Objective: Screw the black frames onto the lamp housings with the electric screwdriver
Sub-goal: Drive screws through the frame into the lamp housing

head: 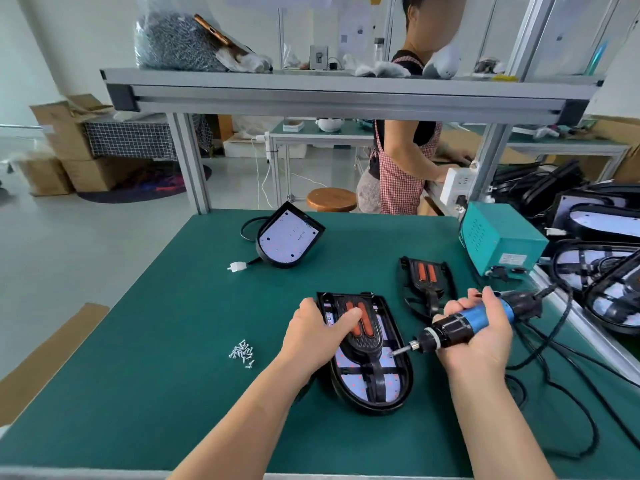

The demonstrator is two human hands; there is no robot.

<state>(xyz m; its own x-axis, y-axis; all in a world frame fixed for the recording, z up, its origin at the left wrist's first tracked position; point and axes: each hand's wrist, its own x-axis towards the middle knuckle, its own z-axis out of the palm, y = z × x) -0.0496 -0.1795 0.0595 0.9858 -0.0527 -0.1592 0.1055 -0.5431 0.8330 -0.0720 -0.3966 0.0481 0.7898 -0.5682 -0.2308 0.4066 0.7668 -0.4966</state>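
Green matting covers the surface; we are working near its middle. Our left hand grips the lamp housing at its left rim, with the thumb laid across the orange strips of the black frame seated in the housing and the fingers curled over the edge. Our right hand is wrapped round the blue-and-black barrel of the electric screwdriver, which slants down to the left. Its bit meets the right side of the housing, just beside the frame and over the pale LED board. A black cable leaves the back of the tool and loops over the surface to the right. A small heap of silver screws lies left of the housing, apart from it. A spare frame with two orange strips lies flat just beyond the right hand. Farther back a second lamp housing is tipped up, pale board facing us, with its lead ending in a white connector on the mat. A teal power box stands at the right edge, and stacked housings lie past it. Behind the surface a person in a checked apron stands beside a wooden stool.
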